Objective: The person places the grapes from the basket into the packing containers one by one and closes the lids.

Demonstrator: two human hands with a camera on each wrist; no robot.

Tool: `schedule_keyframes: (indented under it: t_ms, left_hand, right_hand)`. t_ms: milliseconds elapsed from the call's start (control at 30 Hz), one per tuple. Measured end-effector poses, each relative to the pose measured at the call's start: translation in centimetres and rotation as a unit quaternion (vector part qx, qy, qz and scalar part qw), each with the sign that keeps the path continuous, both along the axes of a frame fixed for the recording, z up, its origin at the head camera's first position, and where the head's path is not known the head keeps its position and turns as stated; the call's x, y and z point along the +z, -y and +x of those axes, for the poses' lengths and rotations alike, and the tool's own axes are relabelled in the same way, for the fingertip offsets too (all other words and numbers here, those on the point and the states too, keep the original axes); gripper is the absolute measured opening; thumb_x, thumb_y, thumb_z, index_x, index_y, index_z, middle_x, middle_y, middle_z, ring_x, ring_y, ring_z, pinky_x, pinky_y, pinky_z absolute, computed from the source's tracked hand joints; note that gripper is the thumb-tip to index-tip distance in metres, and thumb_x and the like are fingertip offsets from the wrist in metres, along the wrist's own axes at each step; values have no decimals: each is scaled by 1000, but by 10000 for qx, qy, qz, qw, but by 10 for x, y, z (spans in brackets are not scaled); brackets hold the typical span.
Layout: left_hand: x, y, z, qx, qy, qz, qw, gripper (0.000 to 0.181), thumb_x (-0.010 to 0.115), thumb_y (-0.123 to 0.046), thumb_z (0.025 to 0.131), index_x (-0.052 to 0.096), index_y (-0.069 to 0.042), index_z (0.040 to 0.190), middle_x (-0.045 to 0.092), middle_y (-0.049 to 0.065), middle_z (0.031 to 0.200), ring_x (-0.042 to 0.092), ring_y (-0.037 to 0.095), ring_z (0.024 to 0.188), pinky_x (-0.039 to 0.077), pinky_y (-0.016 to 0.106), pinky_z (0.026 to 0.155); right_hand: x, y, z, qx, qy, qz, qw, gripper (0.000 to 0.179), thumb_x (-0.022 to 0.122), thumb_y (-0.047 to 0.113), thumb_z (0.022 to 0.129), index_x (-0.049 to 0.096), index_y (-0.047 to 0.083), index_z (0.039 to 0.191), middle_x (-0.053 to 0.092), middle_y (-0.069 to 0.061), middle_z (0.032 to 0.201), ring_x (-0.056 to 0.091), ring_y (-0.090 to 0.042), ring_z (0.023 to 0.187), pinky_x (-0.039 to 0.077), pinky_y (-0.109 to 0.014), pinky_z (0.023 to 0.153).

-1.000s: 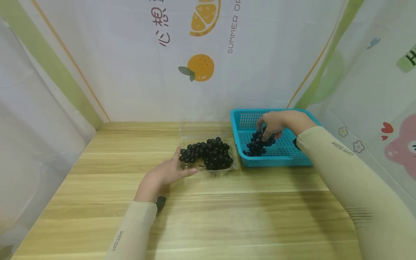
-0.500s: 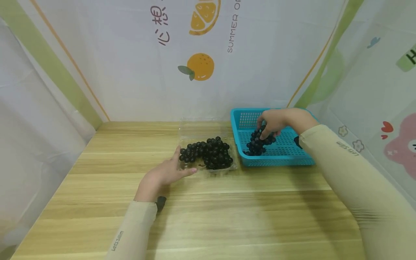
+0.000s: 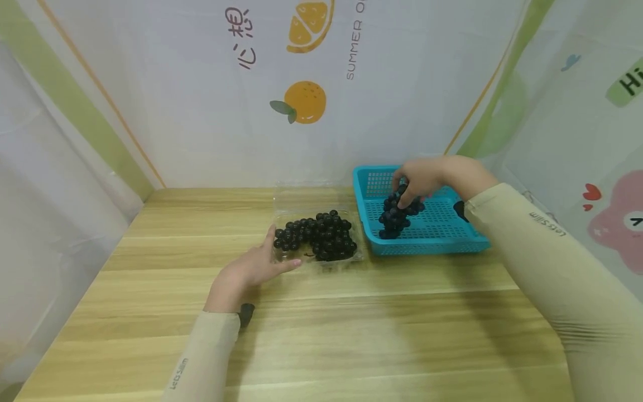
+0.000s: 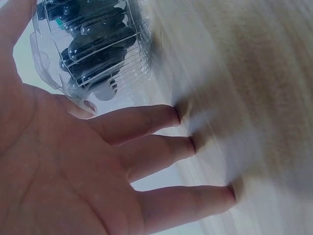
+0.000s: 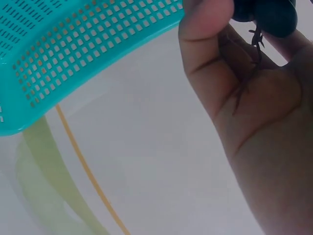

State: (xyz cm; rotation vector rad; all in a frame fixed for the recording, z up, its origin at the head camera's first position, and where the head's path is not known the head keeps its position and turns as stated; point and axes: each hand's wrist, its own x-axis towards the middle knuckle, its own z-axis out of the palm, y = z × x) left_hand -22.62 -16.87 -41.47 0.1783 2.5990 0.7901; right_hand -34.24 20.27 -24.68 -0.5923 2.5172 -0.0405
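Note:
My right hand (image 3: 427, 177) holds a bunch of dark grapes (image 3: 394, 218) at its top, over the left part of a blue plastic basket (image 3: 427, 247). In the right wrist view a bare stem (image 5: 254, 46) lies against the palm, and the curled fingers grip the grapes (image 5: 276, 17). A clear plastic clamshell box (image 3: 313, 196) stands left of the basket, its lid raised at the back. More dark grapes (image 3: 331, 240) fill much of it. My left hand (image 3: 248, 271) touches the box's left front corner, fingers straight; three fingertips rest on the table in the left wrist view.
The wooden table (image 3: 311, 335) extends in front of both containers. Behind it hangs a white printed curtain (image 3: 201, 123), close to the backs of the box and basket. Another printed curtain (image 3: 542, 128) borders the right side.
My right hand has risen slightly, lifting the bunch of grapes a little within the basket. My left hand stays at the clamshell box. The head view has shifted slightly.

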Motion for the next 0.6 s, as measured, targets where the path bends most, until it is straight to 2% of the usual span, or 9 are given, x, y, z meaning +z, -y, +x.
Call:
schedule_keyframes:
  t_ms: [200, 367, 467, 600]
  left_hand:
    - [2, 1, 1, 15, -4, 11, 10000, 125, 57, -78, 95, -24, -18, 168, 52, 26, 159, 55, 50, 143, 42, 70, 118]
    - [4, 0, 1, 11, -13, 20, 10000, 125, 57, -79, 95, -23, -18, 169, 51, 27, 160, 54, 51, 143, 41, 70, 119]
    - [4, -1, 1, 16, 16, 0, 10000, 125, 57, -80, 94, -23, -19, 169, 50, 26, 161, 53, 51, 144, 41, 70, 119]
    - [4, 0, 1, 13, 47, -8, 10000, 125, 57, -80, 94, -24, -19, 168, 50, 27, 160, 51, 52, 145, 40, 71, 119]
  right_hand:
    - [8, 6, 4, 125, -76, 2, 9999, 56, 78, 30, 99, 60, 5, 145, 68, -13, 113, 71, -24, 82, 61, -40, 77]
    - [14, 9, 10, 230, -232, 49, 9995, 55, 77, 28, 99, 60, 4, 145, 66, -19, 132, 73, -24, 94, 62, -42, 84]
    - [20, 11, 16, 254, -401, 147, 9988, 54, 77, 28, 99, 60, 4, 145, 61, -21, 146, 70, -31, 115, 60, -50, 96]
    - [29, 14, 22, 217, -587, 262, 9977, 54, 76, 28, 100, 59, 4, 145, 58, -22, 151, 60, -39, 133, 55, -57, 103]
